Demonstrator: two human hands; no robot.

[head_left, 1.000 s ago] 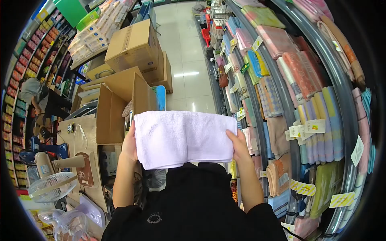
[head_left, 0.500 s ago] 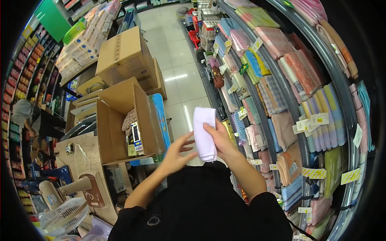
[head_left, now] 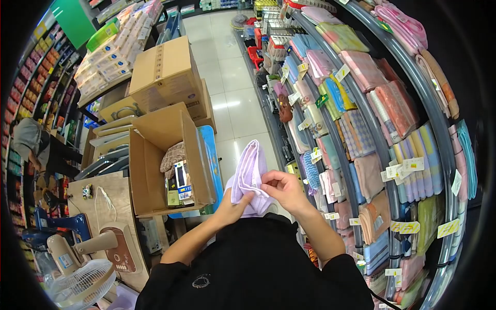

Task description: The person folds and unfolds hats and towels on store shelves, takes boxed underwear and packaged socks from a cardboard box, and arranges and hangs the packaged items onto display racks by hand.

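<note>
Nearest my camera is the wearer's black fabric top [head_left: 258,263]. Just beyond, I have the folded pale-lilac cloth towel [head_left: 251,166] up in front of it, left grip [head_left: 234,208] clamped on its lower left side, right grip [head_left: 287,192] pinching its right edge between thumb and fingers. Farther left stands 1 open brown cardboard box [head_left: 201,165]; behind it, 1 taped brown cardboard carton [head_left: 163,72].

Lavender towel [head_left: 247,173] now looser, folds parted, left grip [head_left: 232,208] newly on it.
</note>
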